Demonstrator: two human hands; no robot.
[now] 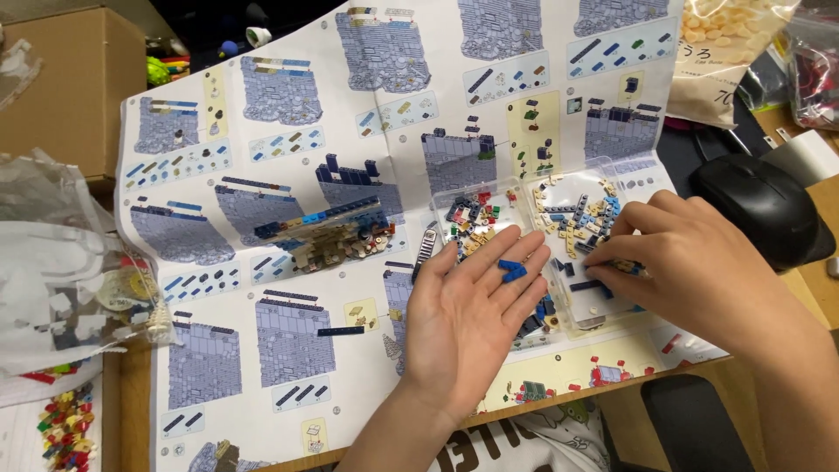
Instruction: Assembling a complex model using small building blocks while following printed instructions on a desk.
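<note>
1. Blue bricks (512,269), a couple of small ones, lie loose on the palm of the left hand (472,315), which is turned palm up, flat and fully spread, gripping nothing
2. That hand hovers over the large instruction sheet (288,192) near the front edge of the desk (131,402)
3. Just right of it, the right hand (690,271) reaches palm down into a clear plastic tray (581,323); its fingers (612,232) are curled in among the pieces, and whether they pinch one cannot be told
4. A mix of tan, grey and dark blue small pieces (572,223) fills the tray, and a second clear tray (476,223) just to its left holds more
5. Toward the middle of the sheet lies a partly built model (328,232) in dark blue, light blue and tan
6. By the desk's left edge lies a crumpled clear bag (61,280), with red and yellow pieces (65,428) at the front left corner
7. A black computer mouse (760,210) rests near the right edge, behind the right hand
</note>
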